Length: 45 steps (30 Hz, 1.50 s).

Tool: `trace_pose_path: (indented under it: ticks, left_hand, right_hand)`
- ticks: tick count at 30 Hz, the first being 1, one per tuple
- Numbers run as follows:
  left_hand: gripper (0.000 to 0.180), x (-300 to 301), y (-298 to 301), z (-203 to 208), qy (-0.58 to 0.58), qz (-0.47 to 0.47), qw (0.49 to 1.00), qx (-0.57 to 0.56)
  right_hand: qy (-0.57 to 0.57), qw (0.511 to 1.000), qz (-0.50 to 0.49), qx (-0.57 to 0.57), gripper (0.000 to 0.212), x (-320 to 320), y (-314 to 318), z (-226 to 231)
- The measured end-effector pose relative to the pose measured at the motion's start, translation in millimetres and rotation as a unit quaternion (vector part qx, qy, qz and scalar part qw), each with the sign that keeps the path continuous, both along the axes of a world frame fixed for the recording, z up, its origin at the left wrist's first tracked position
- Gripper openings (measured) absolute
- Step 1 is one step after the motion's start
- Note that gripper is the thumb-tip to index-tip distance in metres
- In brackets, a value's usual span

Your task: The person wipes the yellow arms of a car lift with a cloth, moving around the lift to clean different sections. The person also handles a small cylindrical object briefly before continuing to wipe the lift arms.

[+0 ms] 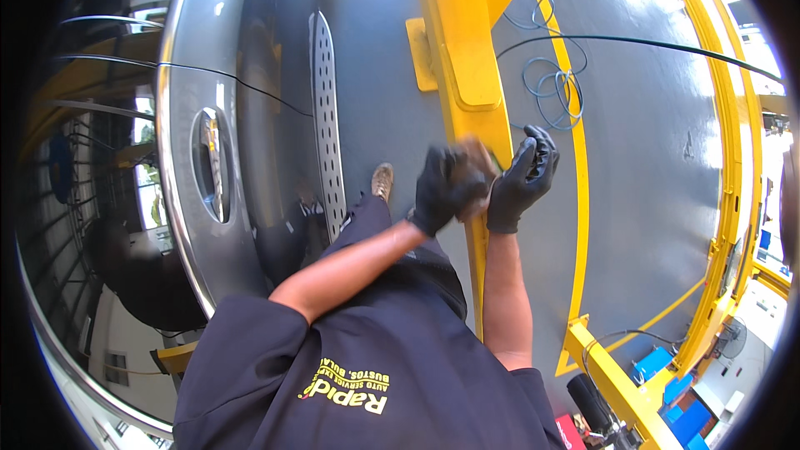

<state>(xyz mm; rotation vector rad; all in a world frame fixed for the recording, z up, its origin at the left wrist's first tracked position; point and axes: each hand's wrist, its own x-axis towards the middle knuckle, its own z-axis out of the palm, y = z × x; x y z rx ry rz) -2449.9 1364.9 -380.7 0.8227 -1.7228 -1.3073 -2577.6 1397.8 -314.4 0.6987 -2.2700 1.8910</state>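
Both my hands wear black gloves and are close together in front of my body, over the yellow steel lift arm (471,75). My left hand (442,192) is closed on a brown piece (477,156), smeared by motion; it could be a cloth or a pad, I cannot tell. A little green shows at its edge near my right wrist. Beside it, my right hand (521,183) is turned up with its fingers curled in and its thumb against them. What those fingers hold, if anything, is hidden. The brown piece lies between the hands, close to the right palm.
At left stands a dark grey car with a chrome door handle (214,165) and a perforated running board (327,117). A thin hose (554,87) lies coiled on the grey floor, across a yellow line (581,225). Another yellow lift arm (612,383) is at lower right, near a fan (732,336).
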Motion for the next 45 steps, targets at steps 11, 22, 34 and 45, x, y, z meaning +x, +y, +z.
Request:
trace_pose_path:
  ticks: [11,22,34,45]
  left_hand:
    - [0.027,-54,-71,47,-0.171,0.128,0.9,-0.38]
    - [0.017,-51,-91,72,-0.238,-0.061,0.808,-0.535]
    - [0.047,-28,-39,64,-0.257,-0.175,0.764,-0.565]
    - [0.03,-6,-34,67,-0.22,-0.202,0.8,-0.52]
  right_hand:
    - [-0.061,0.988,0.018,-0.14,0.018,-8,4,-15]
    - [-0.182,0.961,-0.102,-0.182,0.014,21,72,-14]
    - [-0.043,0.99,-0.113,-0.07,0.013,24,74,-16]
    - [-0.033,0.994,-0.103,-0.032,0.01,23,73,-19]
